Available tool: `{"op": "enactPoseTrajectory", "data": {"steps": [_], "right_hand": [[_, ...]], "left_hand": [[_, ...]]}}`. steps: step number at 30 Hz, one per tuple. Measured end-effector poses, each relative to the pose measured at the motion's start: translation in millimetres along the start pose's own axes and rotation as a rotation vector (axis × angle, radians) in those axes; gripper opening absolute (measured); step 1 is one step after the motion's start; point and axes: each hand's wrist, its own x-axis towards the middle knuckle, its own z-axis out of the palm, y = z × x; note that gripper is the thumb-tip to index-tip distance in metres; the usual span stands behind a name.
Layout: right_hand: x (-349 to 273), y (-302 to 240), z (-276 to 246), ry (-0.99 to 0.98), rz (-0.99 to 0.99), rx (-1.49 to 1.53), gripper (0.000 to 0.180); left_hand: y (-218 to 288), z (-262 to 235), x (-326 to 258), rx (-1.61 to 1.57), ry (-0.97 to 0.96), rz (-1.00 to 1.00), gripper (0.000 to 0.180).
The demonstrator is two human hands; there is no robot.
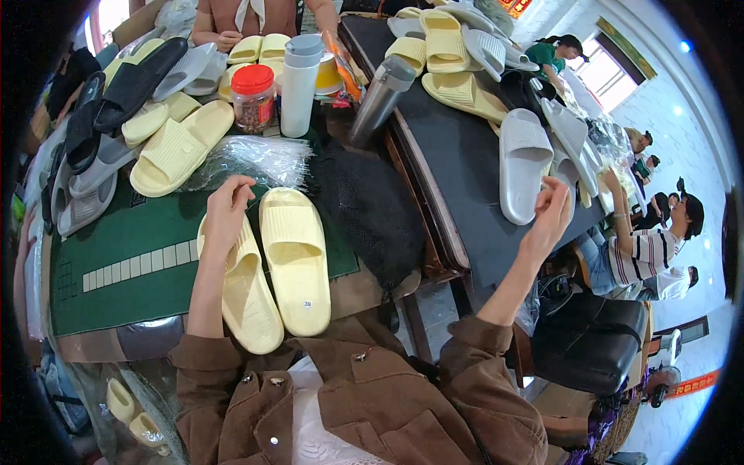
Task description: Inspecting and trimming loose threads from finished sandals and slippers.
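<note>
A pair of pale yellow slippers lies side by side in front of me on the green mat point(194, 298), heels toward me. My left hand point(228, 209) is over the toe of the left slipper point(252, 298), fingers loosely bent and apart, with nothing visible in them. The right slipper point(294, 263) lies untouched beside it. Just beyond that hand is a bundle of thin clear plastic strips point(271, 160). Out to the right, my right hand point(545, 221) is raised by a grey slipper point(524, 167) on the black table, its fingers half curled and apart, holding nothing visible.
Yellow, grey and black slippers point(139, 85) pile up at left; more yellow slippers point(446, 46) lie at far right. A red-lidded jar point(253, 99), white bottle point(301, 89) and steel tumbler point(382, 101) stand ahead. Black mesh point(368, 205) fills the table gap. Other people sit around.
</note>
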Motion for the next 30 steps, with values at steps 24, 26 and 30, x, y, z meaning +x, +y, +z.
{"op": "enactPoseTrajectory", "data": {"steps": [24,26,30], "right_hand": [[50.2,80.2,-62.9,-0.316,0.063,-0.35,0.018],[44.9,62.5,-54.4,-0.295,0.109,-0.478,0.023],[58.3,77.9,-50.7,-0.202,0.102,-0.677,0.038]], "left_hand": [[2.6,2.7,-0.3,0.062,0.068,0.123,0.011],[2.8,1.6,-1.7,0.057,0.075,0.131,0.012],[7.6,0.8,-2.5,0.063,0.056,0.089,0.012]]}}
